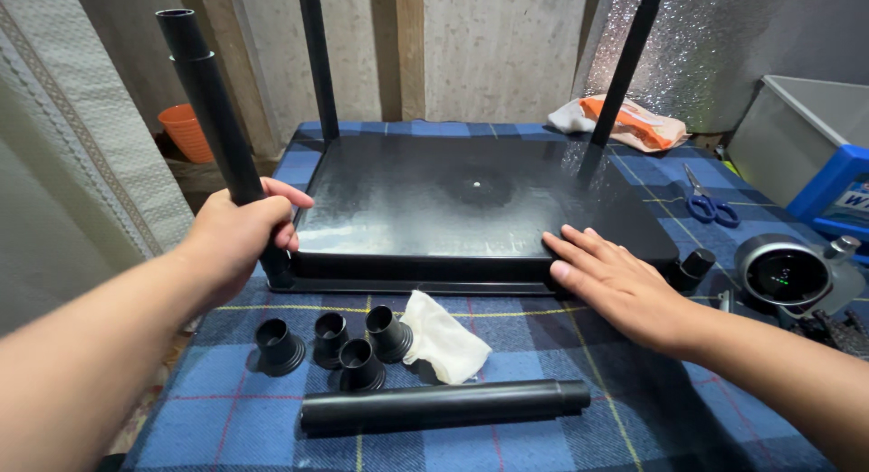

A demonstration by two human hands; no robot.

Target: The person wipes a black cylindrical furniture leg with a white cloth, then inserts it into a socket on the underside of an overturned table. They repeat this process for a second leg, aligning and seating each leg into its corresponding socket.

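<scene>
A glossy black rectangular panel (453,200) lies flat on a blue plaid cloth, with black tubes standing upright at its corners. My left hand (243,237) is wrapped around the near-left upright tube (210,101) close to its base. My right hand (615,286) rests flat, fingers spread, on the panel's near-right edge. A short black stub (695,266) sits at the near-right corner. In front of the panel lie a loose black tube (444,405), several black cone-shaped caps (335,341) and a crumpled white cloth (445,338).
Blue-handled scissors (711,205) and a round black and silver device (789,275) lie to the right. An orange and white packet (634,121) sits behind the panel, a grey bin (797,133) and a blue box (837,196) at far right, an orange pot (186,130) at left.
</scene>
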